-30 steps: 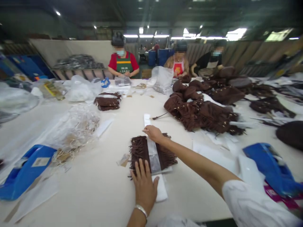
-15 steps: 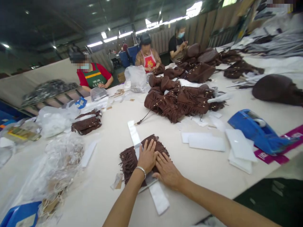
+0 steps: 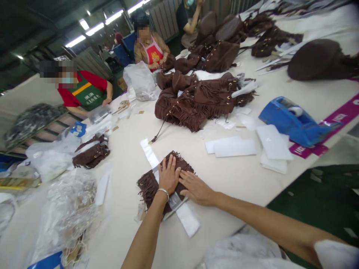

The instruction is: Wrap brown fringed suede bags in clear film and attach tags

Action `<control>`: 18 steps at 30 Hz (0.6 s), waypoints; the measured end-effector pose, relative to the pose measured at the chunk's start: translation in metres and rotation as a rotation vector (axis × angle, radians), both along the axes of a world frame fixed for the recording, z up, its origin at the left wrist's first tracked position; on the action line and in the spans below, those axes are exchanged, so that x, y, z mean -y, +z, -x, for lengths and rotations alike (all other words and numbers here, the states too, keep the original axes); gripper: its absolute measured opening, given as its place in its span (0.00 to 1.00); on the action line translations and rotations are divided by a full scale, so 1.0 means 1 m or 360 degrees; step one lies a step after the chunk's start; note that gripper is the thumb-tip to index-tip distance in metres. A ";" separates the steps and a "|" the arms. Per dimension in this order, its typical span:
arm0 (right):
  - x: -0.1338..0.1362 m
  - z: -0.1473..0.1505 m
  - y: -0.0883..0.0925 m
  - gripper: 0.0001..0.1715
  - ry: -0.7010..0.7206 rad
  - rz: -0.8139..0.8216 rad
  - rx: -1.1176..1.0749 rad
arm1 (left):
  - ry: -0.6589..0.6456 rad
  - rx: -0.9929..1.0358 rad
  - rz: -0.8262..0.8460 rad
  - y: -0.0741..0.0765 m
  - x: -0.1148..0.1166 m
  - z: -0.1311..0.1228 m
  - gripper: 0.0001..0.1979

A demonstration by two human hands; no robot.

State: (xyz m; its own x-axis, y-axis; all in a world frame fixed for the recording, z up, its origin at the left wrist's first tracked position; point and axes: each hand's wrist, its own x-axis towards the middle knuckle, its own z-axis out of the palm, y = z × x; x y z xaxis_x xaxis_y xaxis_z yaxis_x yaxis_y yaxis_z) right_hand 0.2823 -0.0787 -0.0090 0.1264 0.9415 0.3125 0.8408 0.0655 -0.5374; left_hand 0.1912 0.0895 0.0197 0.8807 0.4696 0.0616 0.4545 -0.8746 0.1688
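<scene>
A folded brown fringed piece (image 3: pixel 148 183) lies on the cream table (image 3: pixel 230 179) with a long white strip (image 3: pixel 148 151) laid across it. My left hand (image 3: pixel 168 175) lies flat on the piece, fingers spread, a bracelet at the wrist. Beside it, my right hand (image 3: pixel 196 188) presses flat on the same piece, fingers stretched out. Neither hand grips anything. The strip's near end (image 3: pixel 187 220) sticks out below my hands.
A heap of brown fringed bags (image 3: pixel 196 101) fills the table's middle. White sheets (image 3: pixel 232 146) and a blue tape dispenser (image 3: pixel 291 119) lie to the right. Clear plastic bags (image 3: pixel 67 209) sit left, beside another brown bundle (image 3: pixel 91 154). Three people work across the table.
The camera has swung to the right and tilted. My left hand moved up from the near edge and my right hand came back from the far edge; both rest side by side.
</scene>
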 end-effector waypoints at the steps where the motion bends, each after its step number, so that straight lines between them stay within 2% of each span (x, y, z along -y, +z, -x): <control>1: 0.007 -0.009 0.002 0.33 -0.0064 -0.0024 -0.0058 | 0.0008 0.0036 0.0008 0.004 0.003 0.004 0.28; 2: 0.015 -0.018 0.004 0.33 -0.0132 -0.0041 -0.0099 | 0.0022 0.0082 0.0006 0.008 0.008 0.010 0.29; 4: 0.026 -0.033 0.007 0.37 -0.0186 -0.0032 -0.0101 | 0.0018 0.0162 -0.0007 0.016 0.021 0.024 0.30; 6: 0.030 -0.043 0.009 0.43 -0.0096 0.0012 -0.0002 | -0.0063 0.0158 -0.0005 0.021 0.037 0.037 0.34; 8: 0.023 -0.046 0.013 0.44 0.0008 0.0060 0.0134 | -0.0158 0.0068 0.0010 0.022 0.052 0.046 0.38; 11: 0.005 -0.047 0.024 0.31 0.0126 0.0193 0.0335 | -0.0158 -0.0037 -0.0010 0.019 0.067 0.047 0.42; 14: -0.011 -0.055 0.035 0.15 0.0209 0.0359 0.0453 | -0.0070 -0.0055 -0.0059 0.015 0.075 0.037 0.39; 18: -0.024 -0.073 0.044 0.10 0.0306 0.0428 0.0464 | 0.0057 -0.0002 -0.0130 0.013 0.084 0.021 0.32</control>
State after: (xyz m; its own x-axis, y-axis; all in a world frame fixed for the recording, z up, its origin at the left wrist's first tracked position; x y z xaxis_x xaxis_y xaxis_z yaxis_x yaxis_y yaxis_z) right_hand 0.3550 -0.0545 0.0347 -0.1166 0.9919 0.0497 0.9460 0.1261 -0.2986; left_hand 0.1706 0.0055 0.0331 0.8636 0.4943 0.0996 0.4859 -0.8686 0.0971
